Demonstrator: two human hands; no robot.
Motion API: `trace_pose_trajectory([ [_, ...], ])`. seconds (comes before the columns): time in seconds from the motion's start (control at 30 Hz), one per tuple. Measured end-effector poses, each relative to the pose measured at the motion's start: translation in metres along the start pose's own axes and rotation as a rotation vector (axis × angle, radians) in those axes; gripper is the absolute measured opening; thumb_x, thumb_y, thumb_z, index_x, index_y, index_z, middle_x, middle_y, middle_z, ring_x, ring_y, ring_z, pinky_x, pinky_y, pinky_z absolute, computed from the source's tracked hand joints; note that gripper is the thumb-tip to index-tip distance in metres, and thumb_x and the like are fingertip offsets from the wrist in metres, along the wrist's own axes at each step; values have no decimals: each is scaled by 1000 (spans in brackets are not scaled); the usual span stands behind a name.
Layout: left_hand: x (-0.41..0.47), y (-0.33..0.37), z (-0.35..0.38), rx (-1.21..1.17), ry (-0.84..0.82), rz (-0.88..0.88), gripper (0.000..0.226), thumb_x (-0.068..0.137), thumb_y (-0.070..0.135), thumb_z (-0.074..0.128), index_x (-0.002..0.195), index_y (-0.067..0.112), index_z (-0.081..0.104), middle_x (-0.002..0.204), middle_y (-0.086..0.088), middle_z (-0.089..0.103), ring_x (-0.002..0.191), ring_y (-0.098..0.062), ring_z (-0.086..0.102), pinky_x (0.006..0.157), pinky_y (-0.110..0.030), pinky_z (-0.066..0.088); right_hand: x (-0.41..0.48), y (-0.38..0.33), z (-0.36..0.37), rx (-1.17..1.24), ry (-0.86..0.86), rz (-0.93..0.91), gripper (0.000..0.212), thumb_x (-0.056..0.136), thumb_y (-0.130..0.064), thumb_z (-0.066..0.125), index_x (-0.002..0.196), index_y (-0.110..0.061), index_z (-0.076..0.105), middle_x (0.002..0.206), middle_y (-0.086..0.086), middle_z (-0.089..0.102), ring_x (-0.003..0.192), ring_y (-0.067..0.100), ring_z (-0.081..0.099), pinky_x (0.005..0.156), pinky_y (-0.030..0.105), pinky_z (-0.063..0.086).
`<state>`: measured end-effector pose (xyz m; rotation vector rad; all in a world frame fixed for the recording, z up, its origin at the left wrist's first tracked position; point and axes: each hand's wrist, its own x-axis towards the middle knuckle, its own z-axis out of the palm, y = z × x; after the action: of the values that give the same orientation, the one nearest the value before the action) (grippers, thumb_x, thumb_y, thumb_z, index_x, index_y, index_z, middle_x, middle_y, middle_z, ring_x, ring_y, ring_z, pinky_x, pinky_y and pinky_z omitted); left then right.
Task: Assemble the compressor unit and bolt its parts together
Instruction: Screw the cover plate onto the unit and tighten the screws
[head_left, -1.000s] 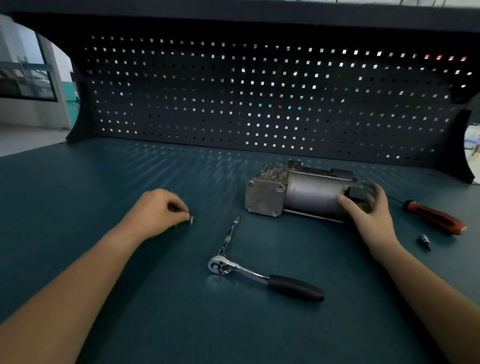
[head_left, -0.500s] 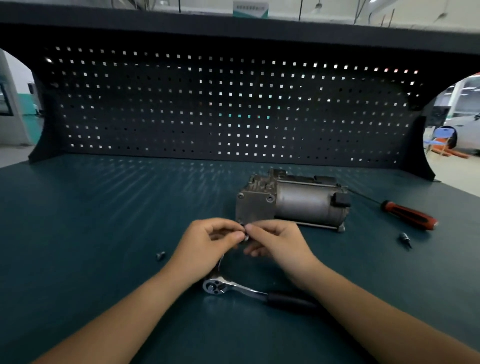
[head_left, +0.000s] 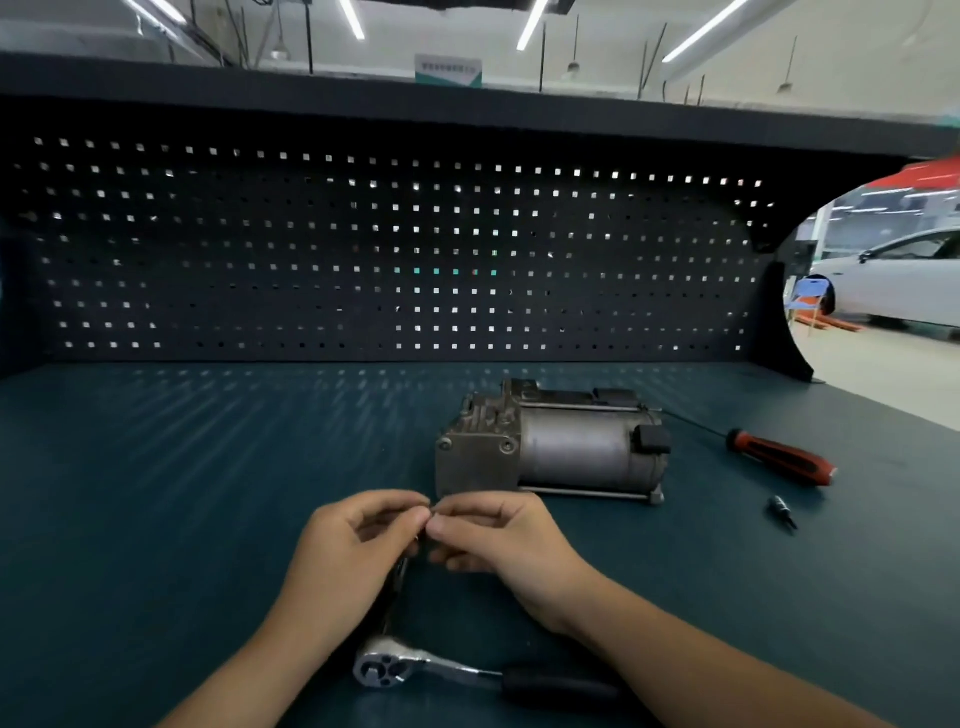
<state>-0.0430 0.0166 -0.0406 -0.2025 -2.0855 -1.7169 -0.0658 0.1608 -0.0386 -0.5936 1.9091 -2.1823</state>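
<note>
- Here, the compressor unit (head_left: 561, 452) lies on its side at the middle of our green workbench (head_left: 156, 493), its square end plate turned to the left
- Just in front of it, our left hand (head_left: 343, 551) and right hand (head_left: 509, 545) meet fingertip to fingertip, fingers curled, both pinching a small part (head_left: 432, 515) too tiny for us to identify
- Below the left hand, a dark extension bar (head_left: 397, 577) runs down to the ratchet wrench (head_left: 395, 670), whose black handle points right
- Right of the unit lie a red-and-black screwdriver (head_left: 779, 457) and, nearer us, a small bit (head_left: 782, 512), apart from each other
- A dark pegboard (head_left: 311, 260) closes the bench behind
</note>
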Motion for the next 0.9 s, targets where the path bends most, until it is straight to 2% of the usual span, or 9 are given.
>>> trace_pose_trajectory([
  [0.13, -5, 1, 2, 164, 37, 73, 30, 80, 8, 68, 96, 34, 63, 74, 11, 68, 78, 1, 63, 67, -7, 47, 2, 3, -4, -107, 193, -145, 21, 78, -2, 69, 64, -18, 68, 52, -7, 64, 50, 0, 57, 51, 11, 43],
  [0.27, -14, 9, 5, 238, -77, 97, 30, 82, 11, 64, 87, 40, 61, 77, 15, 66, 74, -1, 61, 64, -10, 47, 12, 3, -29, -249, 488, -265, 10, 76, -6, 73, 72, -15, 72, 54, -10, 66, 54, -1, 59, 58, 13, 49],
  [0.33, -18, 11, 7, 269, -139, 107, 29, 83, 11, 64, 83, 40, 63, 74, 8, 67, 71, -4, 61, 63, -11, 46, 16, 3, -43, -327, 579, -283, 5, 76, -9, 73, 81, -10, 74, 60, -10, 67, 59, 2, 63, 65, 16, 53],
  [0.43, -19, 13, 6, 281, -192, 79, 27, 84, 11, 63, 79, 37, 64, 71, 5, 68, 68, -5, 61, 63, -12, 47, 18, 5, -51, -399, 598, -289, 9, 77, -11, 73, 85, -9, 74, 64, -11, 68, 61, 2, 65, 67, 16, 54],
  [0.53, -19, 15, 5, 298, -227, 66, 27, 85, 9, 61, 77, 35, 64, 71, 14, 68, 64, -1, 61, 62, -11, 46, 19, 8, -50, -454, 589, -309, 6, 78, -12, 73, 84, -10, 74, 62, -16, 66, 61, -1, 64, 64, 11, 51],
  [0.77, -19, 16, 6, 328, -264, 55, 28, 86, 11, 60, 75, 37, 64, 72, 17, 68, 64, -2, 61, 62, -11, 47, 21, 7, -47, -568, 554, -352, 10, 81, -12, 69, 86, -6, 74, 65, -4, 66, 62, 3, 62, 64, 10, 48],
  [0.9, -19, 17, 5, 356, -281, 60, 29, 86, 12, 59, 74, 37, 63, 70, 18, 68, 63, -5, 61, 64, -16, 48, 23, 6, -47, -560, 593, -351, 13, 83, -13, 68, 92, -6, 74, 68, -2, 67, 68, 12, 66, 69, 18, 52],
])
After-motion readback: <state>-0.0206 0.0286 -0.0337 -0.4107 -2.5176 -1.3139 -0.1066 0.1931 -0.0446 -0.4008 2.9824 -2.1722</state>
